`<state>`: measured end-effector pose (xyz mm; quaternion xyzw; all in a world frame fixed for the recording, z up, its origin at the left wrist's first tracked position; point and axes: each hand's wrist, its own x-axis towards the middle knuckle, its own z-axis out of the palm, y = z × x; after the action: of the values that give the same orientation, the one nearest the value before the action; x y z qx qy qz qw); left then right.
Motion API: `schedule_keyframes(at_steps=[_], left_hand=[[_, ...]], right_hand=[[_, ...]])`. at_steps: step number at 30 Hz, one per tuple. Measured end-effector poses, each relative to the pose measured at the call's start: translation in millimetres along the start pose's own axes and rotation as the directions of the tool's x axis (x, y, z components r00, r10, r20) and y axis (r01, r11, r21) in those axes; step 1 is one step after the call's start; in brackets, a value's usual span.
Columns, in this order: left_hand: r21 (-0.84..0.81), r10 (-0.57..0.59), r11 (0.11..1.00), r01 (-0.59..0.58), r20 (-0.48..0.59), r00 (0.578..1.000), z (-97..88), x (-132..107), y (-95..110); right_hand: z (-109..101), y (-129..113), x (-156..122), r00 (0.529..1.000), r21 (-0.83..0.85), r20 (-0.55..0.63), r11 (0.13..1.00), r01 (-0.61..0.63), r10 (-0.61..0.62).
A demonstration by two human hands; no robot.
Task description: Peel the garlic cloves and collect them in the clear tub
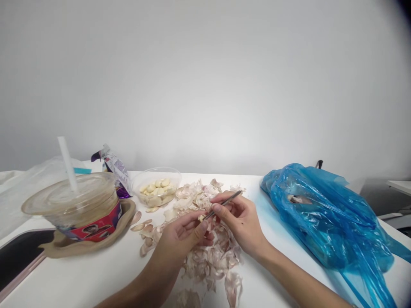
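Observation:
My left hand (184, 234) is closed around a small garlic clove (201, 217), pinched between thumb and fingers above a heap of papery garlic skins (212, 252). My right hand (239, 220) grips a thin metal tool (223, 204), its tip touching the clove. Both hands meet over the white table (96, 273). A clear plastic bowl (157, 188) with peeled cloves stands just behind the left hand.
A lidded drink cup with a white straw (80, 205) sits at the left on a brown holder. A purple-white pouch (114, 169) lies behind it. A crumpled blue plastic bag (324, 214) fills the right side. A dark tablet (19, 256) lies at the left edge.

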<state>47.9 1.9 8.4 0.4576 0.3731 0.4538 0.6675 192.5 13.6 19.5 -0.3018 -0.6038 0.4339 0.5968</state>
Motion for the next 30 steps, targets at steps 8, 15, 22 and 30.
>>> schedule_keyframes(at_steps=[8, 15, 22, 30], left_hand=[[0.003, -0.011, 1.000, 0.011, 0.059, 0.998, 1.1, 0.9, -1.9], [0.046, -0.058, 0.997, 0.055, 0.073, 0.996, -3.5, 5.6, -6.8], [0.048, -0.076, 0.996, 0.073, 0.062, 0.995, -3.2, 3.6, -4.2], [-0.100, -0.080, 0.991, 0.087, 0.073, 0.994, 1.3, 4.2, 3.3]], right_hand=[[0.6, -2.1, 1.8, 0.999, 0.055, 0.002, 0.997, -0.048, 0.048], [-3.4, 2.0, 5.3, 0.999, -0.018, -0.005, 0.999, -0.042, 0.042], [-6.7, -0.5, 5.6, 0.999, 0.030, -0.011, 0.999, -0.044, 0.044], [-7.4, 5.0, 6.5, 0.995, 0.139, 0.063, 0.986, -0.089, 0.080]])
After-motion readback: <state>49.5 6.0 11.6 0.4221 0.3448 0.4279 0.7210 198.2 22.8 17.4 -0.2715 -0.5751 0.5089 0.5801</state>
